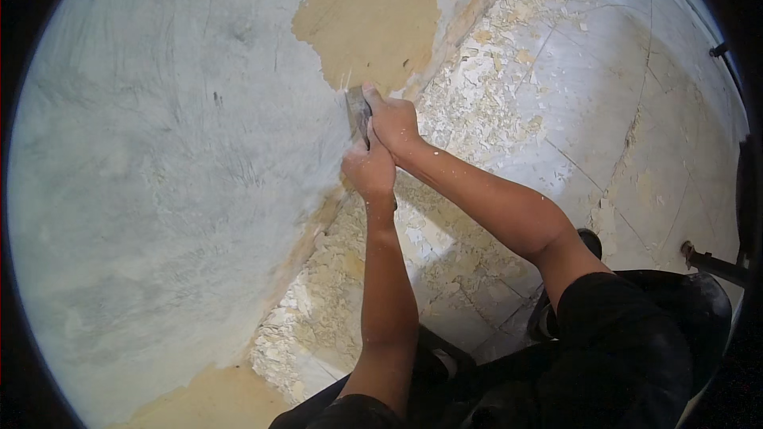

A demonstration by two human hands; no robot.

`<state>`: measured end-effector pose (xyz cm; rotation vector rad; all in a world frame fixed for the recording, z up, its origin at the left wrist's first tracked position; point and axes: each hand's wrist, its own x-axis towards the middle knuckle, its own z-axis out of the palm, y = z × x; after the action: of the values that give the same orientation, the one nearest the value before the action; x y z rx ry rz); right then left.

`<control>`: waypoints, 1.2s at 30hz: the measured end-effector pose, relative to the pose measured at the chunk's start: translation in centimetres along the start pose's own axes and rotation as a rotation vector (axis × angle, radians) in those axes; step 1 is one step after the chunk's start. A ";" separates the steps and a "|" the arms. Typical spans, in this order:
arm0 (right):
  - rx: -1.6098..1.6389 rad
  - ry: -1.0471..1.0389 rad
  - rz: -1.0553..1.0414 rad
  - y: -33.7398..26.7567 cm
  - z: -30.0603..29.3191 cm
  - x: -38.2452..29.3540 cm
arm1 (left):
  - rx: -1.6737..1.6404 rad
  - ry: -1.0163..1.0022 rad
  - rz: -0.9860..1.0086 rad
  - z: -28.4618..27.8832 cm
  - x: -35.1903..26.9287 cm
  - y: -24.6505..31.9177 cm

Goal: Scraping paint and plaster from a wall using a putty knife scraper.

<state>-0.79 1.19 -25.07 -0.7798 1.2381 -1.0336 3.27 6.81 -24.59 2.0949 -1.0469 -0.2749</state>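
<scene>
Both my hands are on a wide-bladed scraper (358, 108), its flat blade laid against the wall (179, 149). My left hand (371, 170) is wrapped around the lower end, so most of the handle is hidden. Higher up, my right hand (393, 122) grips beside the blade, with the thumb stretched along its edge. The blade's top end is at the border between the bare grey-white surface and a patch of yellowish paint (369, 18). Light scratch marks show just above the blade.
Paint flakes (477, 107) lie thick along the foot of the wall and spread over the tiled floor (673, 131). More yellowish paint (208, 399) covers the wall at lower left. A dark metal pipe (715, 265) juts in at right. My feet in dark footwear (542, 316) stand among flakes.
</scene>
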 end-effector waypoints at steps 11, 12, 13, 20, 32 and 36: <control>-0.029 -0.012 -0.061 -1.4 -0.1 0.1 | -0.029 0.055 -0.016 0.3 -0.1 0.5; -0.115 -0.009 -0.060 -1.1 0.1 -0.1 | -0.032 0.058 -0.011 0.3 -0.2 0.6; -0.113 -0.010 -0.065 -1.1 0.1 0.2 | -0.105 0.050 -0.058 0.3 -0.2 0.6; 0.217 0.052 -0.007 -4.2 0.3 1.4 | -0.086 -0.056 0.073 -0.8 2.5 3.1; -0.075 0.024 -0.082 -2.4 1.3 0.0 | 0.029 -0.011 0.078 -1.2 2.0 -0.5; 0.249 0.079 -0.086 -8.3 1.0 1.2 | -0.063 -0.037 0.177 -2.8 3.7 6.2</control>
<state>-1.39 -2.97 -17.74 -0.6080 1.1237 -1.2716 3.38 3.21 -17.73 1.9330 -1.2217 -0.2556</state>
